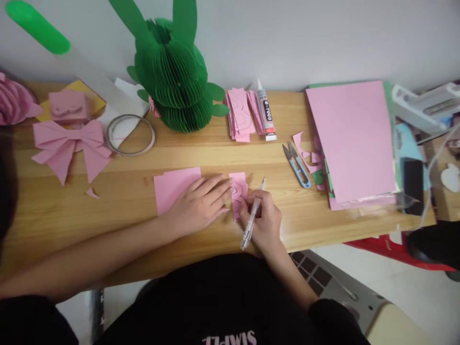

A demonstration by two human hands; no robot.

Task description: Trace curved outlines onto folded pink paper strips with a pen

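Observation:
My left hand lies flat with fingers stretched out, its palm partly over some pink paper sheets. Its fingertips reach the left edge of a small pink paper strip that bears drawn curved lines. In my right hand is a clear-barrelled pen, its tip pointing up and away from me, off the strip. The right thumb and fingers are at the strip's right edge; whether they pinch it I cannot tell. Blue-handled thread snips lie to the right beside pink and green paper scraps.
At the back stand a green honeycomb paper figure, a stack of marked pink strips and a glue tube. Leftward are a tape roll and a pink paper bow. Large pink sheets and a dark phone-like object lie right.

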